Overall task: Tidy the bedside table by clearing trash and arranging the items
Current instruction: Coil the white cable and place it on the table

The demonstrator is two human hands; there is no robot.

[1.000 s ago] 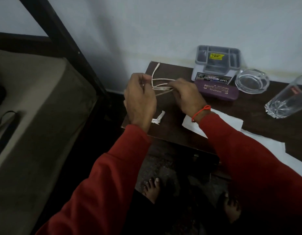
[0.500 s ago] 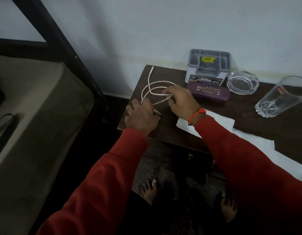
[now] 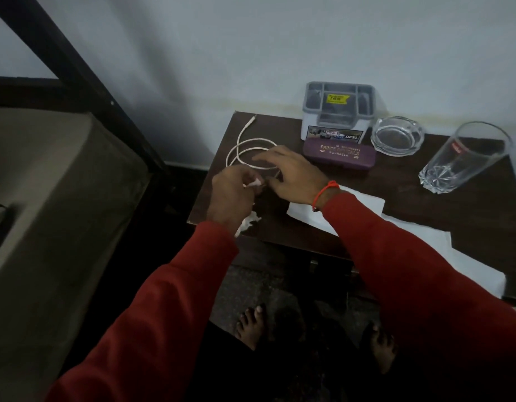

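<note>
Dark brown bedside table [image 3: 468,216], seen from above, back edge against a pale wall. Near the back left corner, a thin white cable [image 3: 245,146]: laid in two loose overlapping loops flat on the wood, one free end with a small plug pointing to the back left corner, other end running under the hands. Off-white, a bit dull in this dim light, no knots to see.

Left hand [image 3: 232,195] over the left edge of the table, fingers curled, pinching a small white paper scrap [image 3: 255,182] between thumb and fingertips. Just below this hand, at the front left corner, another crumpled white scrap [image 3: 248,223] lying on the wood, partly hidden by the wrist.

Right hand [image 3: 291,175] hovering over the cable loops, fingers spread and fairly straight, palm down; cannot tell if the fingertips touch the cable. Red thread band [image 3: 323,194] on this wrist, red sleeves on both arms.

Along the back edge: grey organiser box [image 3: 338,111] with a yellow sticker, a purple glasses case [image 3: 339,153] touching its front, then a glass ashtray [image 3: 397,136] just beside, then a drinking glass [image 3: 465,158] near the right edge. White paper sheets [image 3: 425,236] spread along the front edge, partly under the right arm.
</note>
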